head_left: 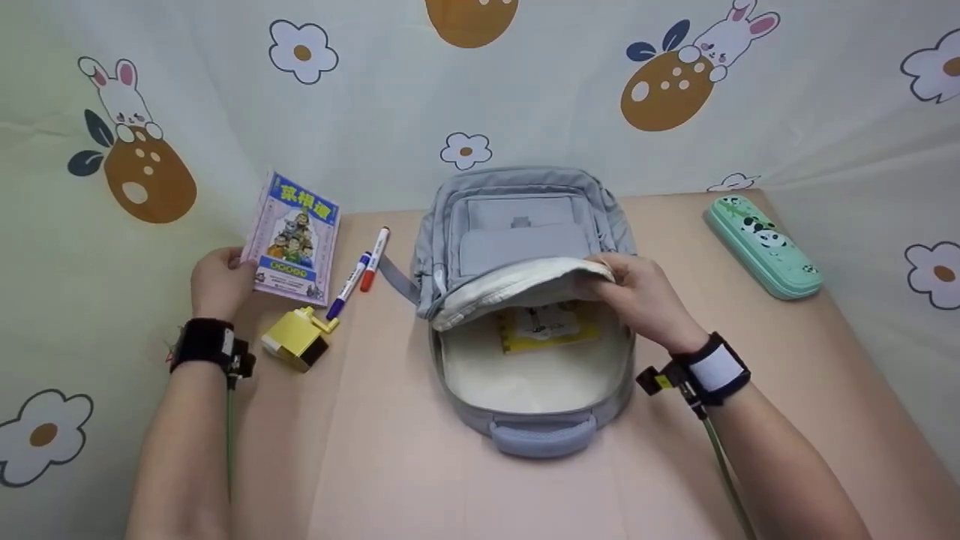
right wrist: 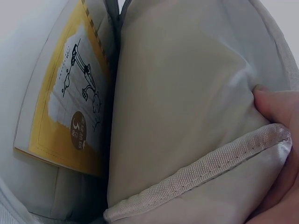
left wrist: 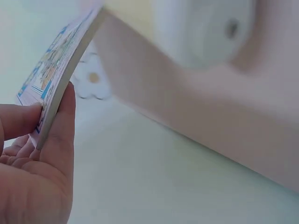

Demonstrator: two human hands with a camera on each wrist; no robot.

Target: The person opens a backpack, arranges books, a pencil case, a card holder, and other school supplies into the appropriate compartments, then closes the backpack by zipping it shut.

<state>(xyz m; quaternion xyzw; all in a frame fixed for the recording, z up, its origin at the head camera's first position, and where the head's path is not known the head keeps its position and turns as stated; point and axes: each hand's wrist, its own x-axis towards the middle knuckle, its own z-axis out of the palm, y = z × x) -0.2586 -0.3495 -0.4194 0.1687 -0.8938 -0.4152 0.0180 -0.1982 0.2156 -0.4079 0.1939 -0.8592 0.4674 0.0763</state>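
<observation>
A grey-blue backpack (head_left: 525, 232) lies on its back with its main compartment unzipped. My right hand (head_left: 645, 292) grips the edge of its front flap (right wrist: 187, 107) and holds it lifted, thumb on the inner lining. Inside the compartment lies a yellow notebook (right wrist: 77, 93) with a white drawing panel, partly covered by the flap in the head view. Over at the left, my left hand (head_left: 221, 281) pinches a book (head_left: 295, 240) with a blue and pink cover by its lower left side. In the left wrist view the book's page edge (left wrist: 70, 77) is tilted up between thumb and fingers.
Right of the book lie a purple marker (head_left: 349, 286) and a red marker (head_left: 375, 259). A yellow box-shaped thing with a crank (head_left: 296, 339) sits below it. A green panda pencil case (head_left: 763, 247) rests at the table's right. Patterned cloth (head_left: 375, 112) hangs behind.
</observation>
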